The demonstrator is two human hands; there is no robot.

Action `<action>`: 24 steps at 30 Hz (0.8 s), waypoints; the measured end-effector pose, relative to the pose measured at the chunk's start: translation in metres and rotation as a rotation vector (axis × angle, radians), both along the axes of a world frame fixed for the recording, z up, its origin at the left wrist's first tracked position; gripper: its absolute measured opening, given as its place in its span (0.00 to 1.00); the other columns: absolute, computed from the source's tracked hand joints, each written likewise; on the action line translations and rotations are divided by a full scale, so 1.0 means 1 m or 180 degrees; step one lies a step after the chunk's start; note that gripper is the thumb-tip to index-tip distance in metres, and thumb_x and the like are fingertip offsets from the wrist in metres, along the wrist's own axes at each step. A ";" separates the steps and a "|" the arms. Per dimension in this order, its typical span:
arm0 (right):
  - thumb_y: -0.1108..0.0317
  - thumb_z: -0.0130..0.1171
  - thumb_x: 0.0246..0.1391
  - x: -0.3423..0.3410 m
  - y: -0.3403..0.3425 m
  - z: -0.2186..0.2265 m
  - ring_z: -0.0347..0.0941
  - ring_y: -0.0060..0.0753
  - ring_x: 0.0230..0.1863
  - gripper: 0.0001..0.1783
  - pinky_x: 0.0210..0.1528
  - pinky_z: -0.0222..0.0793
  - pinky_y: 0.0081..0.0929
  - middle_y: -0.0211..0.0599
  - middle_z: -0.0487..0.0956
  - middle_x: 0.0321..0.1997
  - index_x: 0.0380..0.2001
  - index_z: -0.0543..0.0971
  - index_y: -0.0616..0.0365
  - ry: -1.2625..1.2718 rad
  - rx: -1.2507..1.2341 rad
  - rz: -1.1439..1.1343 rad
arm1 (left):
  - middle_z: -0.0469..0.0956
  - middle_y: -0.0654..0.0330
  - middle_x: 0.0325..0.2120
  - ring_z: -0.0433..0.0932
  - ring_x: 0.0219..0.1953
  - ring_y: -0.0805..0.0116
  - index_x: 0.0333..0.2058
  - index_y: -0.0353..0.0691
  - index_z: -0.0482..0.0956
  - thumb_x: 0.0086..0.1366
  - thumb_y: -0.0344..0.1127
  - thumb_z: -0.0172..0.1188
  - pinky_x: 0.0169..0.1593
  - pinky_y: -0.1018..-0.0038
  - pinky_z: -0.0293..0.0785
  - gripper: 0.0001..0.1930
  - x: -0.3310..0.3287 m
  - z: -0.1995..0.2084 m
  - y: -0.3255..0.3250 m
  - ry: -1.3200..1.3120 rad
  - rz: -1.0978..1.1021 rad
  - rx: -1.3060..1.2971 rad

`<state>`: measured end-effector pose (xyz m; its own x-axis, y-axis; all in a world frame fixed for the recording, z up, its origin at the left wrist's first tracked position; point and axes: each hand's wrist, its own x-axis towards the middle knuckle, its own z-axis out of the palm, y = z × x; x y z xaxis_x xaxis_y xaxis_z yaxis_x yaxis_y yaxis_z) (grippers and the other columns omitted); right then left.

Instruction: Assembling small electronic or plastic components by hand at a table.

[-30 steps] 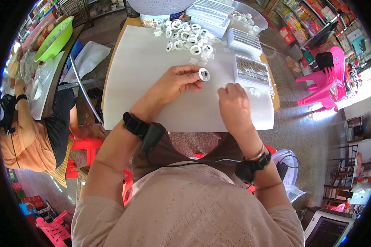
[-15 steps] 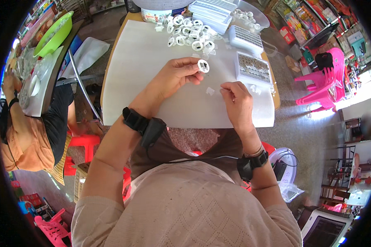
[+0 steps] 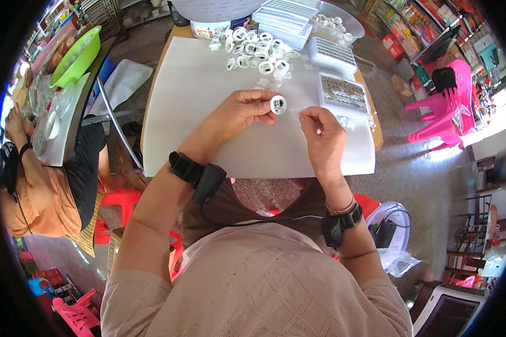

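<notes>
Head view. Left hand (image 3: pixel 239 115): thumb and fingers pinching a round white part (image 3: pixel 278 105), dark detail on its face, held above the white sheet (image 3: pixel 197 95). Right hand (image 3: pixel 327 140), just beside: fingers curled in, small white piece (image 3: pixel 319 131) held among them; cannot tell what the fingertips press. Beyond: heap of white rings (image 3: pixel 258 51). Right of heap, nearer: clear box (image 3: pixel 346 110) with rows of grey pieces. Far left: green basin (image 3: pixel 67 73) on another table.

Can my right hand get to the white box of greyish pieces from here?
Probably yes: the white box sits just beyond your right hand, with nothing tall blocking the way.
</notes>
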<state>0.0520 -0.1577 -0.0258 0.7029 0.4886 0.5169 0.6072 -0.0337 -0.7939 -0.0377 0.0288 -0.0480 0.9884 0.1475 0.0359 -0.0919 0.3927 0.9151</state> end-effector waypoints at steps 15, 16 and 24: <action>0.81 0.59 0.44 -0.009 0.017 0.002 0.75 0.42 0.27 0.08 0.28 0.71 0.32 0.40 0.77 0.28 0.30 0.77 0.59 -0.0717 0.0037 0.0110 | 0.78 0.60 0.41 0.76 0.42 0.72 0.51 0.34 0.73 0.66 0.34 0.55 0.45 0.75 0.74 0.17 -0.003 0.005 -0.005 -0.0002 -0.0108 0.0176; 0.81 0.59 0.44 -0.009 0.018 0.002 0.75 0.43 0.27 0.08 0.28 0.71 0.33 0.40 0.76 0.28 0.30 0.76 0.59 -0.0713 0.0026 0.0101 | 0.78 0.60 0.41 0.76 0.42 0.72 0.51 0.33 0.74 0.66 0.34 0.55 0.45 0.75 0.74 0.17 -0.003 0.006 -0.005 -0.0022 -0.0105 0.0184; 0.78 0.59 0.47 -0.001 0.019 0.001 0.73 0.29 0.23 0.06 0.24 0.67 0.26 0.37 0.76 0.26 0.32 0.76 0.62 0.0069 0.0024 0.0308 | 0.77 0.61 0.38 0.75 0.36 0.73 0.51 0.34 0.74 0.65 0.35 0.57 0.42 0.76 0.73 0.18 -0.003 0.012 -0.009 0.0127 0.0026 0.0389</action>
